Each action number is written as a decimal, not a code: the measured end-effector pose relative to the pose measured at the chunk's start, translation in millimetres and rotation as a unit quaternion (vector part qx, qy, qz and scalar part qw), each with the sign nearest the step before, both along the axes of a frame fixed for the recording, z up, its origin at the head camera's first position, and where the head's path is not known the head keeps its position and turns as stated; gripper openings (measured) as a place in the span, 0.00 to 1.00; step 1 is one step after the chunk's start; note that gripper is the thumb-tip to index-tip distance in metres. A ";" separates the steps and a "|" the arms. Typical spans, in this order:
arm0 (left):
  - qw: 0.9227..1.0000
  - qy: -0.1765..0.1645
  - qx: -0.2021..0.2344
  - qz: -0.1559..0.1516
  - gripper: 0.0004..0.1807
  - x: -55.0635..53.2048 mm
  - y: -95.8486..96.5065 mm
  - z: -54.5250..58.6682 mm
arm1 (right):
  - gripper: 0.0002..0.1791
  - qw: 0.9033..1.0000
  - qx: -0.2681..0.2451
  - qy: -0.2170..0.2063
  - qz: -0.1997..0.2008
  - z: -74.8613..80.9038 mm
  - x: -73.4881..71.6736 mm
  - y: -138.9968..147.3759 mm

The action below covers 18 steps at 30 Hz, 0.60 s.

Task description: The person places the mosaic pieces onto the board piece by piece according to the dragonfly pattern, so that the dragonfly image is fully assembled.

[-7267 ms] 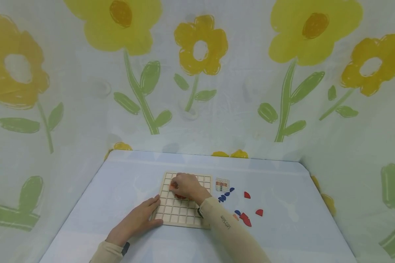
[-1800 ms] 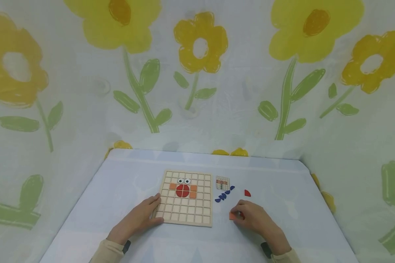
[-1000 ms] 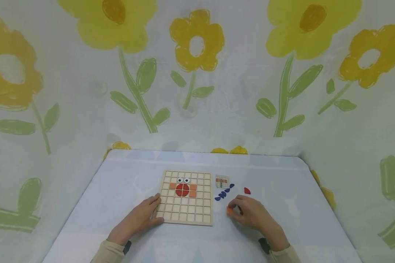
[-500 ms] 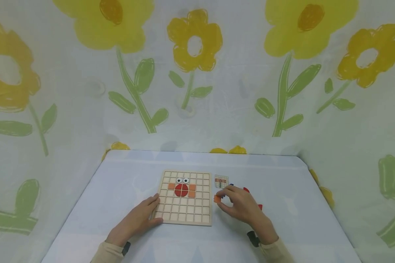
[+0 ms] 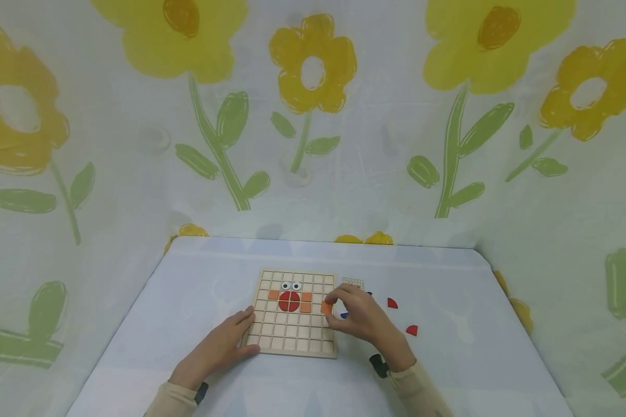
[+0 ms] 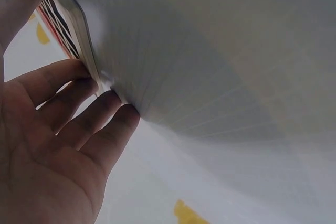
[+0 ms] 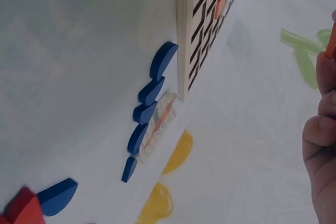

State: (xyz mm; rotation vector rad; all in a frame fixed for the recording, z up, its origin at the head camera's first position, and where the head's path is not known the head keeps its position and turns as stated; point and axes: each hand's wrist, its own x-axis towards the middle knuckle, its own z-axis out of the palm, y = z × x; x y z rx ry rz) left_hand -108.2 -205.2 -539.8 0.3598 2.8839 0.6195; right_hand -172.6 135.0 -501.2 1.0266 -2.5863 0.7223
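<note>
A wooden grid board [image 5: 292, 331] lies on the table. Set in it are two eye tiles [image 5: 291, 286], a red circle [image 5: 289, 301] of quarter pieces, and orange square tiles [image 5: 273, 294] on both sides of the circle. My left hand [image 5: 216, 347] rests along the board's left edge, thumb at the near corner; the left wrist view shows its fingertips [image 6: 126, 114] touching the rim. Between thumb and index finger, my right hand [image 5: 362, 315] pinches another orange square tile [image 5: 326, 307] over the board's right side. Only part of that hand shows in the right wrist view.
Right of the board lies a small pattern card [image 5: 352, 281], partly behind the right hand. Several blue half-round pieces [image 7: 149, 90] line up beside it. Two red quarter pieces, one farther [image 5: 392, 303] and one nearer [image 5: 411, 330], lie to the right. Flowered cloth walls surround the table.
My right hand has picked up the orange tile right of the board and carried it left over the grid. Since the oldest frame, orange tiles right of the circle have come into view. The left hand stays.
</note>
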 end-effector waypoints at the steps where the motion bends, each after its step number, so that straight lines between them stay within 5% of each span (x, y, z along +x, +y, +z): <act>1: 1.000 0.001 0.001 -0.001 0.47 0.3 0.0 0.2 | 0.13 1.000 0.001 -0.003 -0.001 1.1 -0.9 -2.3; 18: 1.000 0.005 0.010 -0.009 0.46 1.6 -0.2 3.5 | 0.13 0.999 0.007 0.040 0.015 0.2 -24.9 -62.4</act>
